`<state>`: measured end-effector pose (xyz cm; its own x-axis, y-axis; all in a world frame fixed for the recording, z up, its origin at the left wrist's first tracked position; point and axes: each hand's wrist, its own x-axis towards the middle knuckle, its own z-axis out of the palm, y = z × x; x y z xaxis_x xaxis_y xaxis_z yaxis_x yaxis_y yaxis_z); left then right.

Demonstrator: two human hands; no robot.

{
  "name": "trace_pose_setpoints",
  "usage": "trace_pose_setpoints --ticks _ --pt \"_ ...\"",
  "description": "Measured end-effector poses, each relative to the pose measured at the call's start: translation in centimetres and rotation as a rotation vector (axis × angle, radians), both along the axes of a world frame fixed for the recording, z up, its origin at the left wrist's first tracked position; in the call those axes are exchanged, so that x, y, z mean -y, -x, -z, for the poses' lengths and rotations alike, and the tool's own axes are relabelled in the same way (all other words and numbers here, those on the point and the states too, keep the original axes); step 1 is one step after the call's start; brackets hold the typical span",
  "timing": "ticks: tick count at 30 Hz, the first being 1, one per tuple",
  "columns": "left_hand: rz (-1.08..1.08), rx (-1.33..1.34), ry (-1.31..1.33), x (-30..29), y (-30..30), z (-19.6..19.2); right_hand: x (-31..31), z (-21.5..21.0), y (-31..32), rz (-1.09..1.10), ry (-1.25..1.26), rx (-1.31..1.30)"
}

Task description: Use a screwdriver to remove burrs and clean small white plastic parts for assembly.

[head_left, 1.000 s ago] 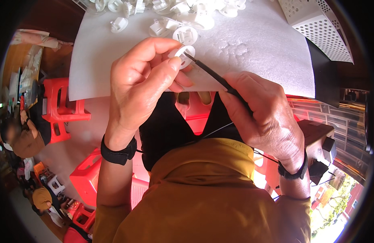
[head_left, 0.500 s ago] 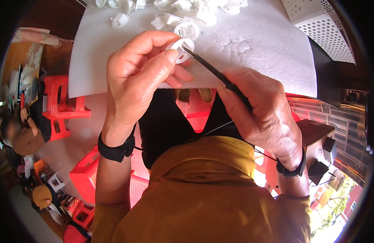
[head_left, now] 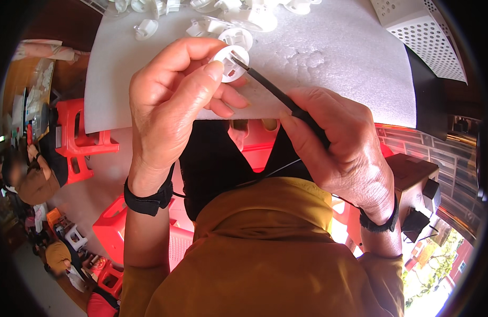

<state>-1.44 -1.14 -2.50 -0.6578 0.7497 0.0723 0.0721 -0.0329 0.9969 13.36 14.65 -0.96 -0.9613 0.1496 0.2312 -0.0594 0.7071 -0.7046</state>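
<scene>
My left hand (head_left: 172, 100) is closed around the rim of a small round white plastic part (head_left: 226, 74), with thumb in front and fingers behind. Slots and raised edges show on the part's face, along with a small reddish spot. A slim black tool (head_left: 273, 89) with a narrow metal tip lies in the grip of my right hand (head_left: 344, 142). Its tip touches the face of the part near a slot; whether it goes into the slot I cannot tell. Just beyond my left fingers, another round white part (head_left: 236, 38) rests on the table.
White foam sheeting (head_left: 360, 90) covers the table. Several white plastic parts (head_left: 259, 18) lie heaped at the far edge, with one loose part (head_left: 146, 29) to the left. A perforated white box (head_left: 418, 39) stands far right. Red stools (head_left: 77, 137) and other people (head_left: 35, 177) are at left.
My left hand and the white part have shifted slightly left. The tool's tip has followed and stays against the part; both grips are unchanged.
</scene>
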Motion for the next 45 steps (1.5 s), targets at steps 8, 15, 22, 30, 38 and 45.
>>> trace_pose_setpoints --ticks 8,15,22,30,38,45 --pt "-0.002 0.001 -0.005 0.14 -0.16 0.00 0.16 -0.40 -0.11 -0.016 0.008 -0.001" --pt "-0.004 0.008 -0.016 0.23 -0.22 0.20 0.32 -0.29 -0.12 -0.036 -0.047 -0.035" --pt "-0.001 0.014 -0.027 0.20 -0.28 0.07 0.47 -0.12 -0.18 -0.009 -0.011 -0.038" --pt "-0.006 0.018 -0.032 0.43 -0.25 0.32 0.88 0.03 -0.24 0.004 0.031 -0.022" --pt "0.004 -0.001 -0.012 0.49 -0.25 0.23 0.82 0.09 -0.38 0.019 0.062 -0.003" --pt "0.022 -0.022 -0.005 0.33 -0.18 0.24 0.56 0.40 -0.39 0.010 0.073 -0.003"
